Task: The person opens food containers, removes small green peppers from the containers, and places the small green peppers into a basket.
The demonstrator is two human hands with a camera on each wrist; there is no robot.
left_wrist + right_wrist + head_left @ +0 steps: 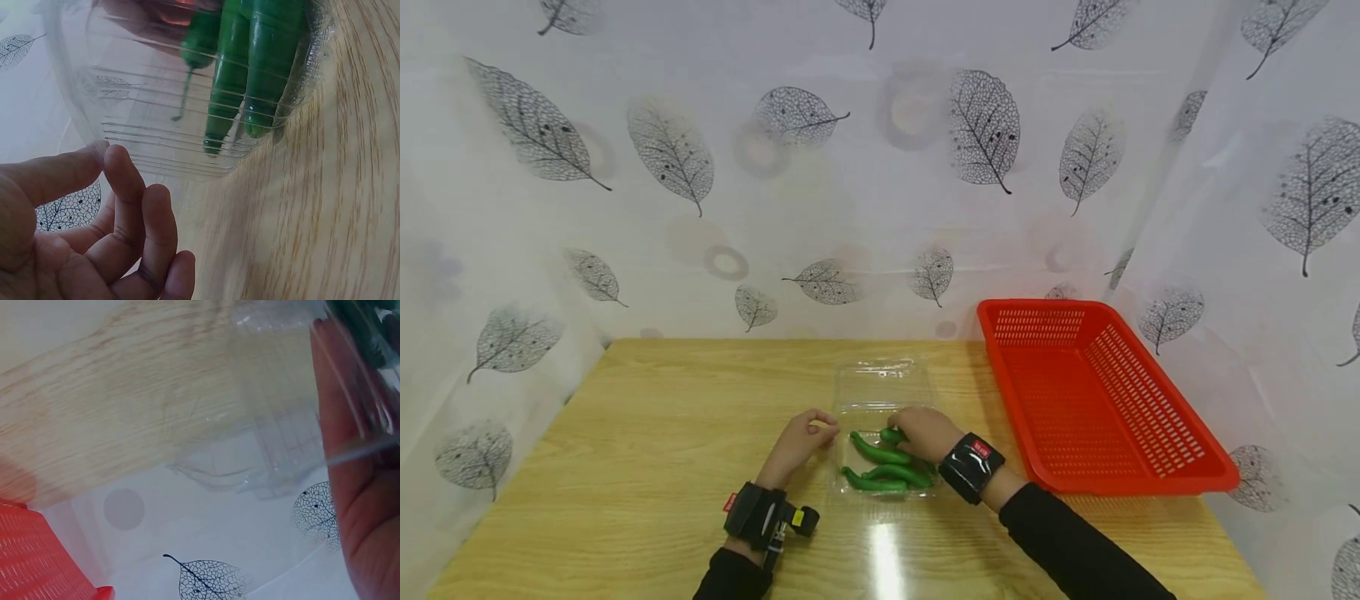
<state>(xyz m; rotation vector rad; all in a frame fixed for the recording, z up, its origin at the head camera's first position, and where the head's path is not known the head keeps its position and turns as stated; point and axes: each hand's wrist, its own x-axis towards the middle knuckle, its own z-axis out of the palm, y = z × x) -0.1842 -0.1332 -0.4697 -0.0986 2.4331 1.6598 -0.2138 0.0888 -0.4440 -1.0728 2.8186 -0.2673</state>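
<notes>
Several long green chili peppers (891,473) lie in a clear plastic clamshell box (841,479), whose lid (883,382) is folded back toward the wall. My left hand (805,437) is at the box's left side; in the left wrist view its thumb and index finger (123,165) pinch the rim. From the right, my right hand (922,432) reaches into the box, fingers curled over a green chili pepper (891,435) near the back edge. A thin stem (185,94) shows through the ribbed plastic wall. The right wrist view catches only part of the right hand (353,469), so its fingertips are hidden.
A red plastic basket (1037,454) with slotted sides stands on the right of the wooden table (647,442), its near end jutting past the table's right edge. A white curtain (865,200) printed with dark leaves hangs behind the table and at both sides.
</notes>
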